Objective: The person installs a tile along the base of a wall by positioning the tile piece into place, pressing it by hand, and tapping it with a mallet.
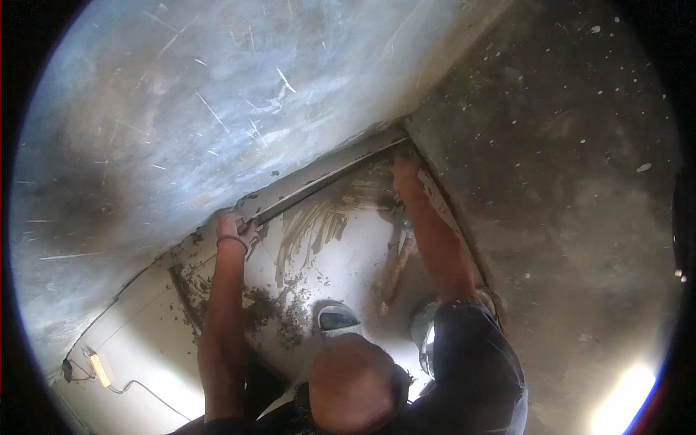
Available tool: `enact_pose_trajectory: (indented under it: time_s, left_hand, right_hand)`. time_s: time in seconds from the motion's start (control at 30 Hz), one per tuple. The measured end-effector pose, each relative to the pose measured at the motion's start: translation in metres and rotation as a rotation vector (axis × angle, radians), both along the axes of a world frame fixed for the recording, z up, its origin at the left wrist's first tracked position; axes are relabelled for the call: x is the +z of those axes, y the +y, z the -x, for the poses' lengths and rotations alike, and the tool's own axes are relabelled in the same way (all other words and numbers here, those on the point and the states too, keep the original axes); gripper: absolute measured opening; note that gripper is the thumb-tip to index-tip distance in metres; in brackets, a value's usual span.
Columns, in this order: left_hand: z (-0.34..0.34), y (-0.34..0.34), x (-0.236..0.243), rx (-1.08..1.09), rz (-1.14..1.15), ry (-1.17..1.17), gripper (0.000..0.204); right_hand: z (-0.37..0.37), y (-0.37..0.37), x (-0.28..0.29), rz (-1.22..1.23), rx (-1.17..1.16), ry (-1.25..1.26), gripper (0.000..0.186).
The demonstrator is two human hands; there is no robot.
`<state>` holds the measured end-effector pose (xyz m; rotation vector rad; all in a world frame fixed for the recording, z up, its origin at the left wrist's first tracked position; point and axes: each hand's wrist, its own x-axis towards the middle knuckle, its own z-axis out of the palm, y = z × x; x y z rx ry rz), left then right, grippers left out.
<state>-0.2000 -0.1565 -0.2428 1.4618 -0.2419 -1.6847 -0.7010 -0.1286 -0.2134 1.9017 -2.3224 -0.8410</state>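
A long, thin straightedge bar [326, 178] runs slantwise along the foot of the wall. Its far right end reaches into the corner. My left hand [235, 228] is closed round the bar's near left end, with a dark band on the wrist. At the other end my right hand [406, 168] grips the bar close to the corner, its fingers partly hidden. Between bar and wall lies a strip of grey wet mortar [312, 174]. Smeared mortar [312, 228] streaks the pale floor on the near side of the bar.
Mortar crumbs [279, 315] lie near my left forearm. A long brownish stick-like thing [396, 275] rests by my right arm, with a pale bucket [423, 337] below. A power strip with a cable [99, 370] lies at lower left. Rough walls meet at the corner.
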Motion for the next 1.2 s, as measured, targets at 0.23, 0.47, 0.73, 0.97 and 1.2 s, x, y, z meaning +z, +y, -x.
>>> enact_pose_trajectory:
  time_s: [0.23, 0.47, 0.73, 0.97, 1.2]
  left_hand:
    - [0.030, 0.025, 0.053, 0.140, -0.143, -0.071, 0.020]
    - [0.005, 0.030, -0.006, -1.245, 0.595, -1.551, 0.024]
    - [-0.006, 0.032, -0.062, -1.031, 0.466, -1.504, 0.029]
    - [-0.009, 0.043, -0.068, -0.851, 0.567, -1.339, 0.037]
    - [-0.016, 0.038, -0.073, -1.026, 0.813, -1.739, 0.030]
  right_hand:
    - [-0.020, 0.023, 0.021, 0.470, -0.730, -0.702, 0.055]
    - [-0.036, 0.017, 0.028, 0.344, -0.191, -0.380, 0.061]
    - [-0.008, 0.006, -0.035, 0.565, 0.006, -0.284, 0.074]
    - [0.016, -0.001, -0.036, 0.247, -0.189, -0.496, 0.044]
    - [0.023, -0.011, -0.011, 0.371, -0.137, -0.612, 0.042]
